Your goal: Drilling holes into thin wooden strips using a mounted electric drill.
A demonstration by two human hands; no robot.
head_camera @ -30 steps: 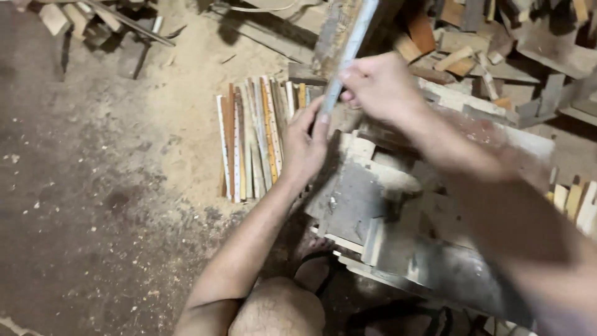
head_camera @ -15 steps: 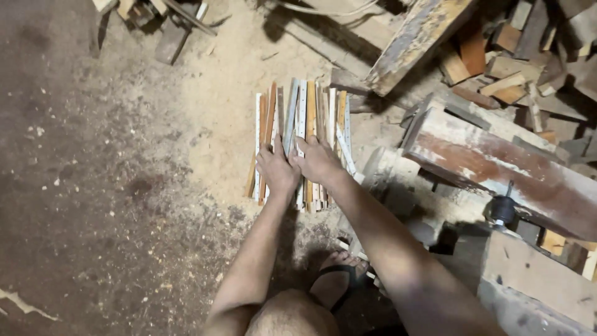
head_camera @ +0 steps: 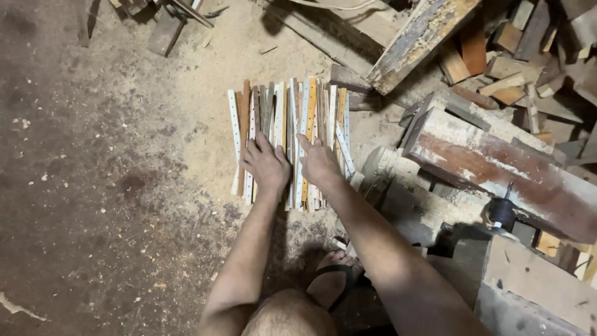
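Note:
A row of several thin wooden slats (head_camera: pixel 292 118), white, orange and brown with small holes, lies side by side on the sawdust-covered floor. My left hand (head_camera: pixel 266 163) rests flat on the left part of the row with its fingers spread. My right hand (head_camera: pixel 318 160) presses down on the slats just to its right, fingers pointing away from me. Neither hand grips a slat. My knee and a sandalled foot (head_camera: pixel 333 280) show at the bottom.
A rusty wood-and-metal machine (head_camera: pixel 497 168) stands at the right with a black knob (head_camera: pixel 501 211). A long worn plank (head_camera: pixel 416 40) leans above it. Scrap wood blocks (head_camera: pixel 510 68) pile at the top right, and more offcuts (head_camera: pixel 165 25) lie at the top left.
One second ago my right hand held a slat up near the machine. Both hands have since come down onto the row of slats on the floor and settled there.

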